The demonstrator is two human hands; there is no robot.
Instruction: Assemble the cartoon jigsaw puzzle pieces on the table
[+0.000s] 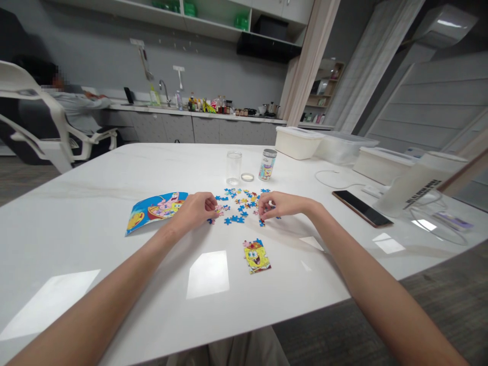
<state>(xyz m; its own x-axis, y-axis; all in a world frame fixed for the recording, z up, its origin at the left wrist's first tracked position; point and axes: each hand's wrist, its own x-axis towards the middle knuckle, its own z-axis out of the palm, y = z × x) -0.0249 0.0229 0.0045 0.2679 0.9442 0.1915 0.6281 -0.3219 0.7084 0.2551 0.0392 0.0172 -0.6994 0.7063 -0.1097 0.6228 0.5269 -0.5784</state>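
Observation:
Loose puzzle pieces [234, 219], mostly blue with some yellow and pink, lie spread on the white table between my hands. My left hand [198, 209] is at the left edge of the spread, fingers curled against pieces there; what they hold is too small to name. At the right edge, my right hand [272, 204] bends down with fingertips together at a small piece, its grip not clear. A joined section with a yellow face [256, 255] lies nearer to me. The curved picture sheet [152, 211] rests left of my left hand.
Behind the pieces stand a clear jar [234, 168], a lid [247, 177] and a printed can [267, 165]. A phone [361, 208], cables and white boxes [297, 142] are to the right. A person [78, 107] sits at the far left.

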